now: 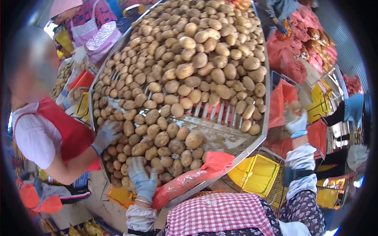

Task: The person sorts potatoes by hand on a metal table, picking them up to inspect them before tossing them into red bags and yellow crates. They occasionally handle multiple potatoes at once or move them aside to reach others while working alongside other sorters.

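Note:
Many potatoes (189,70) cover a metal sorting table (236,147) with a slatted section. My left hand (142,180), in a pale blue and white glove, lies on the potatoes at the near edge, its fingers apart. Beside it, a red padded roll (189,183) runs along the rim. My right hand (295,121), also gloved and somewhat blurred, is past the table's right rim, holding a potato (294,105) near a red sack (282,100).
A co-worker in a red apron (65,128) stands at the left, one gloved hand on the potatoes. Another person (92,27) works at the upper left. Yellow mesh bags (255,175) hang near the right rim. Pink sacks (303,39) are piled at the upper right.

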Demonstrator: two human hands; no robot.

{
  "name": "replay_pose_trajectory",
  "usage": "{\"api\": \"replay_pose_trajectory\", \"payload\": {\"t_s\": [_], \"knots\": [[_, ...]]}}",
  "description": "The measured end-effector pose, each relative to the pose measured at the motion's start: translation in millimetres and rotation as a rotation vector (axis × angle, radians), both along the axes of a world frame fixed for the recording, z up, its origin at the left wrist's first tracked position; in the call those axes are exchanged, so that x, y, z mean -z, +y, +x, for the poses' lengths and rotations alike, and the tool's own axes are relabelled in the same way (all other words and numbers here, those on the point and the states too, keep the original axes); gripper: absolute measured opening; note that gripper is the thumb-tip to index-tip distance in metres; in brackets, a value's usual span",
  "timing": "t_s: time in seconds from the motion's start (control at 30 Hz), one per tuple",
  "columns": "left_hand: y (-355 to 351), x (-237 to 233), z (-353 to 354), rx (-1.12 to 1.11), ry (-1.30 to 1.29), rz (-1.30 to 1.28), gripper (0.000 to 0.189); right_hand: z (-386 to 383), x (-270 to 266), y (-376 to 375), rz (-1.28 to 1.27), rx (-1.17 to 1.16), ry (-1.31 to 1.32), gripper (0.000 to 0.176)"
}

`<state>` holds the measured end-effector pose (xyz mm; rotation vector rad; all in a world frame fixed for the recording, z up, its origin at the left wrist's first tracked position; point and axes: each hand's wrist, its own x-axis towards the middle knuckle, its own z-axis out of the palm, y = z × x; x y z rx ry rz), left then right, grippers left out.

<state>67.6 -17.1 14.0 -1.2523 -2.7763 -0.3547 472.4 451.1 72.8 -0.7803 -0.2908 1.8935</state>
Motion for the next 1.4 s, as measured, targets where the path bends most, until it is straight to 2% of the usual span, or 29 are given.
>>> {"api": "replay_pose_trajectory", "payload": {"t_s": [0.03, 0.07, 0.13, 0.2, 0.23, 0.27, 0.33, 0.37, 0.43, 0.53, 0.57, 0.6, 0.67, 0.73, 0.77, 0.8, 0.87, 0.9, 0.93, 1.0, 1.03, 1.07, 1.13, 1.17, 1.2, 1.27, 1.3, 1.33, 1.4], "knots": [[-2.1, 12.0, -1.7, 0.054, -0.101, -0.084, 0.089, -0.1, -12.5, 16.3, -0.040, 0.013, 0.012, 0.057], [-1.2, 19.8, -1.7, 0.036, -0.105, -0.086, 0.089, -19.0, -21.9, 8.3, -0.043, -0.005, 0.008, 0.057], [11.8, 27.6, -6.6, 0.137, -0.054, -0.165, 0.089, -83.4, -36.7, -33.9, 0.416, -0.270, -0.448, 0.050], [26.1, 25.0, -17.2, 0.097, -0.135, -0.157, 0.094, -149.7, -29.8, -86.8, 0.588, -0.589, -0.818, 0.041], [32.5, 20.3, -23.7, 0.097, -0.122, -0.170, 0.094, -172.1, -8.1, -95.9, 1.212, -0.799, -0.947, 0.040], [37.0, 16.8, -30.5, 0.098, -0.107, -0.185, 0.095, -207.1, -8.0, -132.6, 0.763, -0.903, -0.886, 0.047], [43.5, 16.5, -45.2, 0.085, -0.059, -0.169, 0.093, -250.8, 1.3, -164.3, 1.701, -0.818, -1.191, 0.062], [40.1, 18.1, -47.4, 0.080, -0.005, -0.157, 0.092, -261.9, 12.2, -177.9, 1.707, -0.831, -1.186, 0.062], [24.4, 18.3, -44.6, 0.088, -0.017, -0.145, 0.088, -273.6, 35.7, -198.4, 1.683, -1.087, -1.451, 0.075], [-10.1, 27.0, -36.6, 0.116, -0.086, -0.052, 0.075, -269.0, 44.4, -183.4, 1.522, -1.234, -1.399, 0.078], [-22.5, 18.0, -31.1, 0.144, -0.123, -0.121, 0.071, -268.4, 38.2, -182.1, 1.411, -1.266, -1.440, 0.075], [-30.7, 4.1, -28.2, 0.177, -0.159, -0.192, 0.067, -266.7, 35.7, -182.4, 1.416, -1.268, -1.439, 0.075], [-39.0, -11.1, -28.2, 0.155, -0.202, -0.245, 0.059, -261.6, 32.4, -184.8, 1.226, -1.232, -1.755, 0.070], [-52.8, -9.2, -37.5, 0.157, -0.456, -0.179, 0.055, -261.3, 35.6, -188.6, 1.205, -1.170, -1.796, 0.067], [-51.9, -2.0, -42.4, 0.137, -0.503, 0.113, 0.054, -262.1, 37.9, -189.5, 1.183, -1.193, -1.801, 0.062], [-53.2, 3.7, -42.4, 0.138, -0.504, 0.117, 0.054, -262.7, 41.0, -189.7, 1.162, -1.217, -1.806, 0.059], [-41.5, 4.0, -36.2, 0.114, -0.172, 0.246, 0.057, -261.7, 64.4, -182.2, 1.188, -1.158, -1.763, 0.055], [-31.0, -13.4, -29.7, 0.220, -0.148, 0.191, 0.060, -264.6, 64.2, -183.7, 1.214, -1.106, -1.717, 0.051], [-32.4, -11.6, -29.1, 0.215, -0.150, 0.199, 0.060, -266.5, 62.2, -185.9, 1.223, -1.106, -1.722, 0.051], [-38.2, -4.8, -29.4, 0.276, -0.225, -0.039, 0.058, -284.1, 33.8, -206.4, 1.669, -1.019, -1.654, 0.045], [-46.5, 5.9, -36.8, 0.251, -0.177, -0.020, 0.054, -296.2, 26.1, -218.4, 1.715, -1.081, -1.703, 0.051], [-59.0, 8.8, -45.9, 0.254, -0.176, -0.023, 0.054, -308.0, 29.6, -235.5, 1.711, -1.080, -1.702, 0.051], [-79.1, 11.3, -67.0, 0.086, -0.362, 0.100, 0.050, -333.0, 36.5, -267.9, 1.655, -1.166, -2.044, 0.061], [-72.9, -7.6, -65.6, 0.089, -0.377, 0.080, 0.050, -341.1, 42.0, -269.1, 1.540, -1.203, -2.064, 0.073], [-60.7, -17.1, -60.2, 0.089, -0.378, 0.078, 0.050, -343.7, 40.8, -268.7, 1.538, -1.205, -2.064, 0.073], [-34.9, -28.8, -46.8, 0.312, -0.330, 0.100, 0.051, -342.1, 35.5, -262.8, 1.437, -1.203, -1.950, 0.070], [-27.1, -13.3, -42.7, 0.437, -0.145, 0.099, 0.053, -336.2, 32.3, -256.4, 1.445, -1.189, -1.823, 0.068], [-29.4, -1.3, -40.0, 0.444, -0.148, 0.108, 0.053, -327.3, 32.6, -249.1, 1.441, -1.184, -1.837, 0.068], [-32.4, 9.7, -39.1, 0.416, -0.163, 0.035, 0.054, -308.8, 31.5, -231.8, 0.759, -1.080, -0.785, 0.065]]}}
